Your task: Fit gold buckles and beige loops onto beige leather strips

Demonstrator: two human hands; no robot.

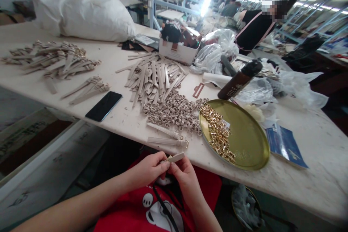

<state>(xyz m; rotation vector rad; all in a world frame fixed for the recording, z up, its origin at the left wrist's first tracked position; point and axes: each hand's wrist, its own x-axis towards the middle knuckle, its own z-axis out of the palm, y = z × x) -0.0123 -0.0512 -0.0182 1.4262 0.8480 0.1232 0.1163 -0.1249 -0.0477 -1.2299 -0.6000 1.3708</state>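
Note:
Over my lap, just off the table's front edge, my left hand and my right hand meet with fingers closed on a short beige strap. A glint of gold, perhaps a buckle, shows by the left fingertips; the rest of the strap is hidden by my fingers. Two beige straps with gold buckles lie on the table right beyond my hands. Behind them spreads a heap of small beige loops, and past that a pile of plain beige straps. Gold buckles fill the left side of a round gold tray.
A black phone lies left, near buckled straps and a bigger strap pile. A brown bottle stands behind the tray, a blue booklet right of it. Farther back are a white sack, a box and a person.

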